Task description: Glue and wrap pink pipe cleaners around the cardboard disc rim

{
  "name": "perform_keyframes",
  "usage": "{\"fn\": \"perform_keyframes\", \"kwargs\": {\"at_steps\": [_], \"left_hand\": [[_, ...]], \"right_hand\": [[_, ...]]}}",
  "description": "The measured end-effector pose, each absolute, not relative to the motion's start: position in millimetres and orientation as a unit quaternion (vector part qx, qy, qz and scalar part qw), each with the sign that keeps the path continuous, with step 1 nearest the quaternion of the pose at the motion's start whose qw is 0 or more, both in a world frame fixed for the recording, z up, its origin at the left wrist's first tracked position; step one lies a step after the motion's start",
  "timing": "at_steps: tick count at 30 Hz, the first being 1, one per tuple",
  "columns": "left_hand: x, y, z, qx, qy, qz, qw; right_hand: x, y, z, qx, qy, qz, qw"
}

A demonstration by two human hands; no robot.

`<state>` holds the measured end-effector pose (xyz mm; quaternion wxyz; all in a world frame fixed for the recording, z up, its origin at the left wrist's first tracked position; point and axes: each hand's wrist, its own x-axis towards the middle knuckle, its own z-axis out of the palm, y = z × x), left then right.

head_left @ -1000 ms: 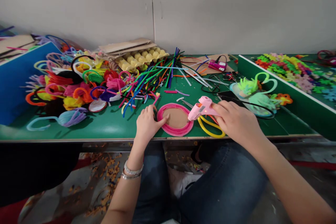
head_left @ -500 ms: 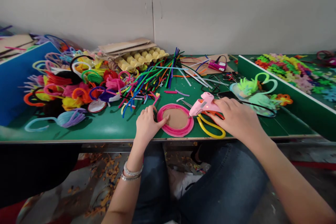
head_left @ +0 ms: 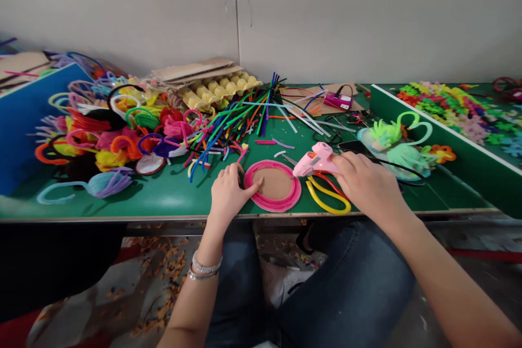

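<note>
A round cardboard disc (head_left: 274, 184) with a pink pipe-cleaner border (head_left: 272, 205) lies near the table's front edge. My left hand (head_left: 230, 187) grips its left side, thumb on top of the cardboard and the other fingers at the outer rim. In my right hand (head_left: 362, 179) is a pink hot glue gun (head_left: 316, 160), its nozzle at the right part of the pink border. Whether the tip touches is too small to tell. Scissors with yellow and red handles (head_left: 327, 204) lie just right of the disc, partly under the glue gun and my right hand.
Pipe-cleaner swans (head_left: 110, 182) are heaped on the left by a blue board (head_left: 36, 119). Loose pipe cleaners (head_left: 228, 125) and a yellow egg tray (head_left: 220, 89) lie behind the disc. Green swans (head_left: 408, 155) stand right, before a green divider (head_left: 448, 147).
My right hand and the glue gun have shifted very slightly, the nozzle staying by the border's right side. More of the scissors' red handle shows. My left hand and the disc stay put.
</note>
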<state>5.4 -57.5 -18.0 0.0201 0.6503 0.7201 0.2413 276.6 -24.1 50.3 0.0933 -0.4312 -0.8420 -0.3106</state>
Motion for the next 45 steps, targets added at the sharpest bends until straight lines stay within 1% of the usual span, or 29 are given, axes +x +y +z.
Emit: {"fn": "perform_keyframes", "kwargs": {"at_steps": [9, 13, 15, 17, 19, 21, 23, 26, 28, 30, 31, 32, 33, 34, 35, 37, 39, 41, 44, 45], "left_hand": [[5, -58, -19, 0.649, 0.717, 0.252, 0.023], [4, -58, -17, 0.626, 0.72, 0.293, 0.061], [2, -59, -16, 0.6, 0.718, 0.337, 0.104], [0, -60, -15, 0.572, 0.703, 0.397, 0.148], [-2, -64, -13, 0.557, 0.668, 0.457, 0.188], [-2, -69, -11, 0.552, 0.618, 0.507, 0.236], [0, -75, -7, 0.546, 0.569, 0.545, 0.283], [4, -85, 0, 0.538, 0.521, 0.582, 0.318], [9, -93, 5, 0.544, 0.502, 0.582, 0.336], [17, -101, 10, 0.561, 0.491, 0.566, 0.351], [21, -104, 13, 0.576, 0.49, 0.552, 0.352], [26, -108, 15, 0.597, 0.487, 0.534, 0.349], [32, -112, 18, 0.623, 0.48, 0.514, 0.342], [38, -114, 20, 0.654, 0.469, 0.49, 0.334], [44, -117, 22, 0.686, 0.454, 0.467, 0.324], [56, -120, 25, 0.74, 0.426, 0.421, 0.305], [66, -123, 27, 0.774, 0.411, 0.381, 0.295], [71, -125, 27, 0.795, 0.395, 0.362, 0.286], [65, -126, 23, 0.809, 0.37, 0.378, 0.255], [60, -125, 21, 0.803, 0.38, 0.39, 0.241]], "right_hand": [[284, -33, 48, -0.432, -0.848, -0.287, 0.112], [287, -32, 43, -0.501, -0.814, -0.23, 0.184], [290, -26, 42, -0.544, -0.787, -0.187, 0.225], [294, -15, 40, -0.574, -0.768, -0.143, 0.247], [299, -1, 37, -0.598, -0.759, -0.108, 0.234], [302, 16, 31, -0.625, -0.751, -0.093, 0.191], [304, 31, 24, -0.651, -0.74, -0.08, 0.147], [302, 42, 18, -0.654, -0.747, -0.064, 0.1], [296, 38, 19, -0.636, -0.758, -0.086, 0.116], [286, 22, 27, -0.607, -0.767, -0.083, 0.191], [279, 11, 32, -0.575, -0.783, -0.033, 0.233], [271, -2, 38, -0.533, -0.802, 0.053, 0.264], [261, -15, 44, -0.493, -0.807, 0.166, 0.279], [251, -27, 49, -0.464, -0.789, 0.287, 0.281], [241, -39, 53, -0.43, -0.77, 0.389, 0.267], [224, -54, 60, -0.393, -0.72, 0.501, 0.274], [212, -61, 64, -0.376, -0.681, 0.55, 0.303], [209, -60, 69, -0.373, -0.652, 0.562, 0.346], [221, -53, 80, -0.384, -0.624, 0.552, 0.398], [228, -51, 85, -0.398, -0.633, 0.534, 0.394]]}}
